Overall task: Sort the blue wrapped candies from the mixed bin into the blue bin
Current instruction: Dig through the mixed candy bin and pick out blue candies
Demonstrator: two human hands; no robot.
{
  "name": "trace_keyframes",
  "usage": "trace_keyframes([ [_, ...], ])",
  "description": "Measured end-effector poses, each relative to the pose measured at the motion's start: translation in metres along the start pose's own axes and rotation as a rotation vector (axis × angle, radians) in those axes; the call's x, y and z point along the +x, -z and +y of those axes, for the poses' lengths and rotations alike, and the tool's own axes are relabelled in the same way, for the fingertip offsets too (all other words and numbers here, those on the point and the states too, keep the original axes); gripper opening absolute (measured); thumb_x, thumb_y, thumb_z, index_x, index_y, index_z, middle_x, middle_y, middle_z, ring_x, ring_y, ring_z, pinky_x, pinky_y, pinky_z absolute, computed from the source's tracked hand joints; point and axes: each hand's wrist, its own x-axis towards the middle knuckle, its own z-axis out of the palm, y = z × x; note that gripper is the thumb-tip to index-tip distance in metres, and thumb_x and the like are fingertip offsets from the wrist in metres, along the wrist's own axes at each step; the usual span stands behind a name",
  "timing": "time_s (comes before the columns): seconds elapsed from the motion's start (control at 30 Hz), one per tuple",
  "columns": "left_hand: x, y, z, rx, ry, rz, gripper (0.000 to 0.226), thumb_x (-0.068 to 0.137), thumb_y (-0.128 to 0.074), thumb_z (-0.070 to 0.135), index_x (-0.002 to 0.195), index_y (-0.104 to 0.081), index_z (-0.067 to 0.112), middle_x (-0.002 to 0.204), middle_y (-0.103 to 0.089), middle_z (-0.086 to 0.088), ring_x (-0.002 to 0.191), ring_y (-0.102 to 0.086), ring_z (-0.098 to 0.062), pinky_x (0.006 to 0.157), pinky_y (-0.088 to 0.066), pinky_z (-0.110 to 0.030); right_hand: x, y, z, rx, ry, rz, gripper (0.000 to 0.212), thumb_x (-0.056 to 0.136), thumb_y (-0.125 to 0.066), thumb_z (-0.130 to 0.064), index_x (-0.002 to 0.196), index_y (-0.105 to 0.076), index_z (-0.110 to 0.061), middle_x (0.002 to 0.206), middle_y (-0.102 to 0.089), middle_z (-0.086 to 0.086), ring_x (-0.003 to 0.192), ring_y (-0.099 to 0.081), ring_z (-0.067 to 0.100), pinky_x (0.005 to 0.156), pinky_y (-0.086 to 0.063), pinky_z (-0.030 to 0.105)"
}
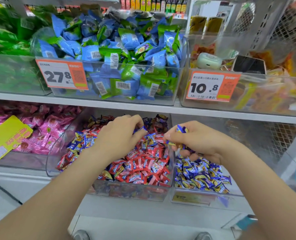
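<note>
On the lower shelf, the clear mixed bin (53,163) holds red and blue wrapped candies (143,163). Right of it stands the blue bin (204,196), partly filled with blue wrapped candies (201,175). My left hand (121,135) reaches into the mixed bin and pinches a blue candy (140,129) at its fingertips. My right hand (194,139) hovers over the wall between the two bins and grips several blue candies (182,129); some poke out above and below its fingers.
A pink candy bin (22,153) with a yellow tag sits at the left. On the upper shelf stand a bin of blue and green packets (112,66), price tags 27.8 and 10.8, and a phone (249,65). Wire mesh (272,135) lies at the right.
</note>
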Motion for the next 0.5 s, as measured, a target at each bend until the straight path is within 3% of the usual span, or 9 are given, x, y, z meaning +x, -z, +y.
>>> trace_keyframes([
  [0.17, -0.01, 0.01, 0.033, -0.31, -0.004, 0.118, 0.017, 0.095, -0.067, 0.051, 0.098, -0.068, 0.035, 0.084, -0.067, 0.018, 0.081, -0.064, -0.002, 0.077, -0.05, -0.029, -0.001, 0.025, 0.033, -0.248, -0.085, 0.149, 0.014, 0.095, -0.074, -0.022, 0.106, -0.073, -0.015, 0.065, -0.06, -0.004, 0.057, -0.051, 0.017, 0.056, -0.053, 0.031],
  [0.27, -0.016, 0.005, 0.076, -0.401, -0.078, 0.056, 0.014, 0.092, -0.07, 0.05, 0.094, -0.069, 0.036, 0.082, -0.068, 0.019, 0.084, -0.065, 0.001, 0.078, -0.049, -0.023, -0.005, 0.038, 0.047, -0.24, -0.169, 0.132, 0.037, 0.092, -0.079, -0.029, 0.126, -0.065, -0.024, 0.103, -0.067, 0.004, 0.065, -0.056, 0.019, 0.062, -0.054, 0.033],
  [0.4, -0.005, -0.02, 0.119, -0.183, -0.177, 0.007, 0.021, 0.091, -0.063, 0.053, 0.101, -0.063, 0.035, 0.091, -0.068, 0.015, 0.09, -0.066, -0.011, 0.078, -0.055, -0.036, -0.011, 0.055, 0.057, -0.208, -0.15, 0.198, 0.036, 0.097, -0.068, -0.019, 0.132, -0.064, -0.025, 0.117, -0.069, 0.008, 0.086, -0.067, 0.021, 0.078, -0.053, 0.034],
  [0.43, 0.0, -0.026, 0.127, -0.097, -0.179, -0.011, 0.022, 0.092, -0.061, 0.053, 0.103, -0.061, 0.035, 0.095, -0.068, 0.012, 0.094, -0.066, -0.018, 0.078, -0.056, -0.039, -0.013, 0.057, 0.057, -0.209, -0.127, 0.23, 0.033, 0.099, -0.062, -0.015, 0.13, -0.066, -0.023, 0.112, -0.069, 0.006, 0.086, -0.067, 0.016, 0.076, -0.053, 0.029],
  [0.5, 0.012, -0.038, 0.141, 0.008, -0.176, -0.046, 0.025, 0.095, -0.059, 0.054, 0.108, -0.06, 0.033, 0.102, -0.067, 0.007, 0.098, -0.066, -0.027, 0.078, -0.056, -0.042, -0.016, 0.06, 0.058, -0.226, -0.068, 0.316, 0.03, 0.102, -0.052, -0.011, 0.124, -0.069, -0.021, 0.097, -0.067, 0.002, 0.062, -0.057, 0.009, 0.055, -0.045, 0.021],
])
